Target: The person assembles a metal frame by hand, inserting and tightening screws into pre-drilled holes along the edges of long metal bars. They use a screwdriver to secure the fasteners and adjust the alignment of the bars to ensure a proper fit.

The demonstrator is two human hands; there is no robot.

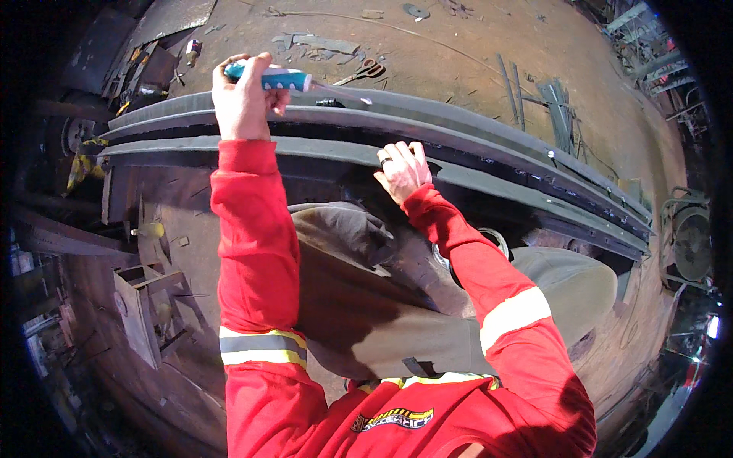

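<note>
My left hand [243, 95] is raised over the far side of long steel beams [321, 147]. Its fingers are wrapped round the teal and white handle of a screwdriver [289, 79], whose thin shaft points right. Below the shaft, a small black piece [330, 102] sits at the far beam. My right hand [405, 172], with a dark ring, has its fingers curled on the nearest beam edge; the fingertips are partly hidden. A pair of scissors [370, 69] with dark handles lies just beyond the beams.
Thin metal strips [561, 114] lie beyond the beams at right, and flat scraps [324, 44] at the far left. A cable [397, 27] crosses the rusty floor. An open metal box frame [145, 309] stands at lower left, a round fan-like unit [693, 240] at far right.
</note>
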